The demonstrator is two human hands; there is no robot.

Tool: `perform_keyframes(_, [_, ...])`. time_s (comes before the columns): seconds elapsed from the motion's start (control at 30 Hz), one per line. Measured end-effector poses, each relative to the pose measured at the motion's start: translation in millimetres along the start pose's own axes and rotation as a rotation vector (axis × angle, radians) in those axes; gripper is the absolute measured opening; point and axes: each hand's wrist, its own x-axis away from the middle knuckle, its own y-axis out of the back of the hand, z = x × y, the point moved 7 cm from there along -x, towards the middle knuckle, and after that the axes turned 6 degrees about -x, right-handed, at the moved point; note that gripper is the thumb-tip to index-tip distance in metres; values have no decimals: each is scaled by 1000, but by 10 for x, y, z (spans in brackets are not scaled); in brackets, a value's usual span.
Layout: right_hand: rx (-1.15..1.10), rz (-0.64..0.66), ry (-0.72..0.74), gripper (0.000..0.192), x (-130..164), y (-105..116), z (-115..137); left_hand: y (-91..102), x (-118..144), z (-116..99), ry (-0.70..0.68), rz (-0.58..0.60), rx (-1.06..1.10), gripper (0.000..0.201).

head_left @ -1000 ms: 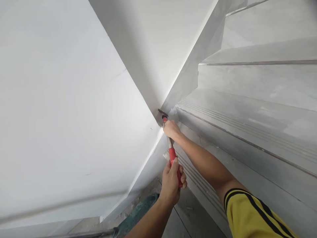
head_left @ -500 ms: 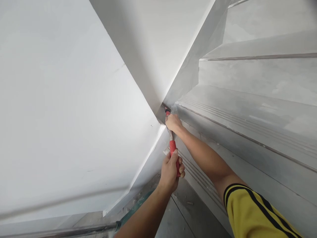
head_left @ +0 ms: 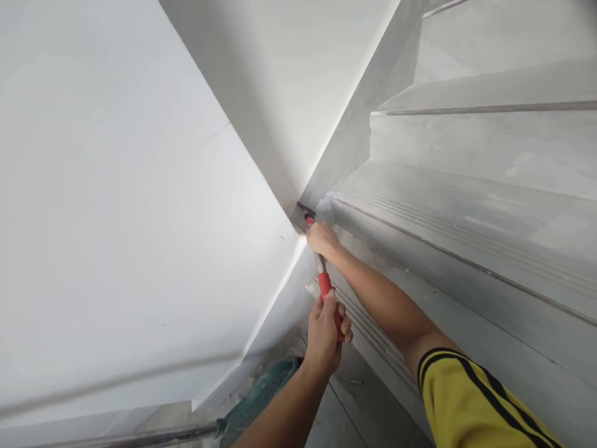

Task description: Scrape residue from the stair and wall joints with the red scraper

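Observation:
A long-handled scraper [head_left: 324, 282] with red grips and a bare metal shaft slants up to the corner where the walls meet beside the stairs. Its thin dark blade [head_left: 306, 208] rests at the foot of the white wall, close to the grey skirting. Near the head, my right hand [head_left: 323, 238] is closed around the scraper. Lower down, my left hand [head_left: 325, 326] wraps the red end grip, thumb on top.
Grey stair steps [head_left: 471, 224] with grooved edges rise on the right. A large white wall surface [head_left: 130, 205] fills the left. Bottom left are a dusty teal object [head_left: 254, 398] and a dark pole [head_left: 153, 437]. Debris lies on the floor.
The scraper's blade has shifted slightly left and down along the corner. My left hand has moved a little down and right, showing more of the teal object.

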Motion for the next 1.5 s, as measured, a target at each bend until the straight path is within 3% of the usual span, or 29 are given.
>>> perform_keyframes(0.1, [-11,-11,7,31,31,-28,-34,4,-4,25,-11,-1,0,33])
perform_keyframes(0.33, [-308,32,-76,32,280,-218,-196,104,-28,-15,-17,-9,-136,39])
perform_keyframes(0.67, [-172,-59,-38,35,211,-145,-262,145,-160,33,-37,16,-211,41])
perform_keyframes(0.8, [-199,-21,-15,38,243,-170,-200,195,-104,-2,-13,-37,-216,44])
perform_keyframes(0.93, [-210,-63,-18,33,156,-53,-227,98,-143,-120,-30,-31,-253,42])
perform_keyframes(1.03, [-207,-77,-1,33,142,-23,-264,24,-158,-90,-38,-24,-247,40])
perform_keyframes(1.2, [-203,-3,3,33,187,-87,-242,92,-151,-15,-22,-92,-237,38])
perform_keyframes(1.4, [-225,-120,-32,37,5,197,-263,-86,-263,-260,-84,21,-262,38])
perform_keyframes(1.5, [-232,-50,-9,36,86,88,-238,-26,-191,-156,-56,-50,-250,38])
